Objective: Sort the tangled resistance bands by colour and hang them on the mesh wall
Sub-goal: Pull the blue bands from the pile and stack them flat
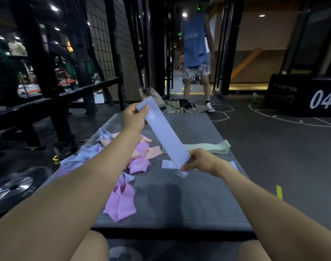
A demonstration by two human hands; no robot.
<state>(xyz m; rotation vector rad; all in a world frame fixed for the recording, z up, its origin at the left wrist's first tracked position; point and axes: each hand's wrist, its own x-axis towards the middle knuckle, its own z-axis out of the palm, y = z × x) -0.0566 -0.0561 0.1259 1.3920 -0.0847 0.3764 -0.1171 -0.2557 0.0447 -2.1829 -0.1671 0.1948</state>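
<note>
Stretching between both hands: one flat pale lavender-blue elastic resistance band (165, 137), held taut and slanted above the grey padded mat (208, 194). Left hand (133, 117) pinches its upper end between thumb and fingers; right hand (202, 161) grips its lower end, fingers curled. On the mat, left side: tangled heap of pink, peach and pale blue bands (136, 157), partly under the left forearm. Far right of the mat: pale green bands (210, 147), lying flat together. Left background: black wire mesh wall (104, 44). Beyond the mat: a standing person in a blue vest (195, 44).
</note>
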